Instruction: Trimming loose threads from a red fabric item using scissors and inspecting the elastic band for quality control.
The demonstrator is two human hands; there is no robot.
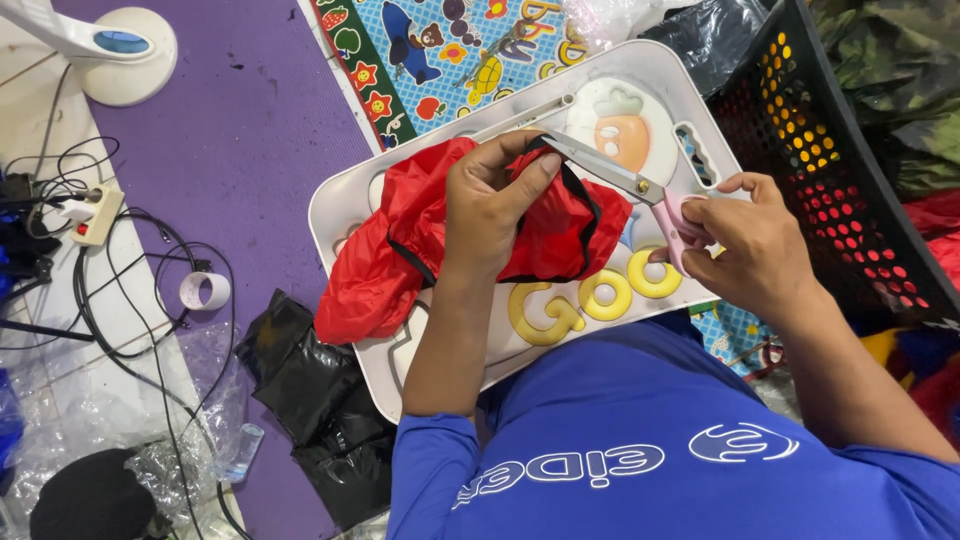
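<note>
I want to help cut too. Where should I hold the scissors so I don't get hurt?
Hold the scissors by the pink loop handles, coming from the right side, as the right hand does. The metal blades point left toward the red cloth bunched in the left hand, so that end is sharp.

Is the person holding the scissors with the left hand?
No, the pink-handled scissors are in the right hand, while the left hand grips the red cloth.
</note>
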